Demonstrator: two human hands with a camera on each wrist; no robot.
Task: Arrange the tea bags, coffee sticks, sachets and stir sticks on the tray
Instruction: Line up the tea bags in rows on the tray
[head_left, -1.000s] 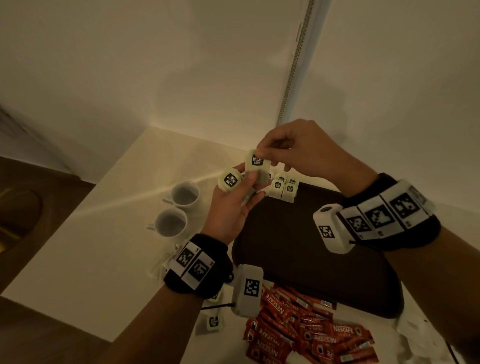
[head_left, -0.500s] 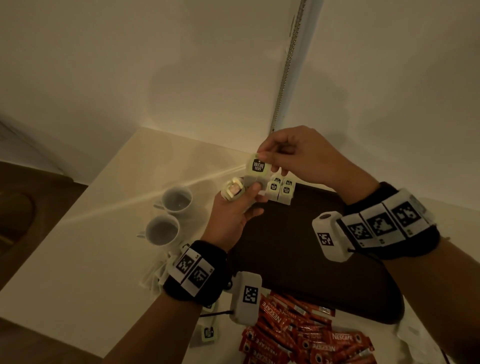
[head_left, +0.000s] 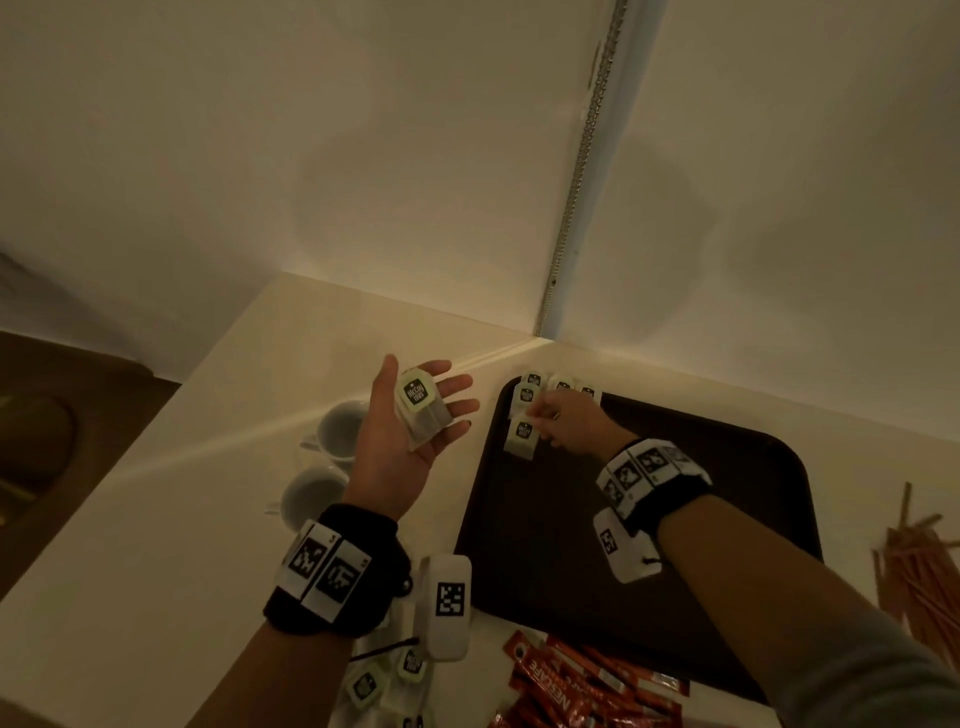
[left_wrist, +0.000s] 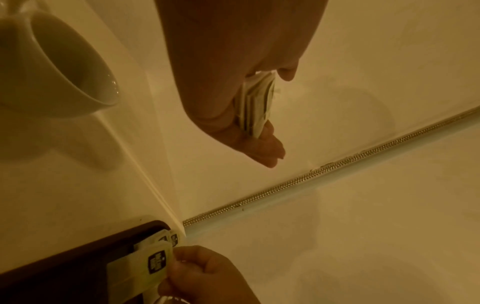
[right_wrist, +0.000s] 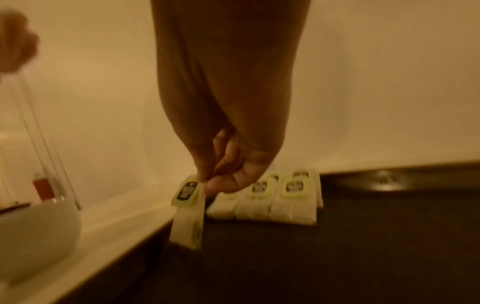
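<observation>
The tea bag (head_left: 521, 437) I was placing hung from my right hand (head_left: 563, 423), pinched at its label end between thumb and fingertip. Its long axis ran from 12 down to 6 o'clock in the head view, lower end at or just above the tray (head_left: 675, 519); I could not tell whether it touched. It sat at the tray's 11 o'clock corner, just on the 6 o'clock side of the row of tea bags (head_left: 558, 387) already laid there. The right hand was plainly the nearer one, so I judged the release to be its job, with the bag's length to match the row.

My left hand (head_left: 410, 436) waited off the tray at about 9 o'clock from that corner, palm up, fingers straight, a small stack of tea bags (head_left: 422, 410) resting on it above the two cups (head_left: 332, 457) on the worktop (head_left: 156, 519).

Half a second earlier both hands were raised together above that corner, the right drawing a bag from the left's stack. Now they had parted: the right had dropped to the tray, the left had opened flat.
</observation>
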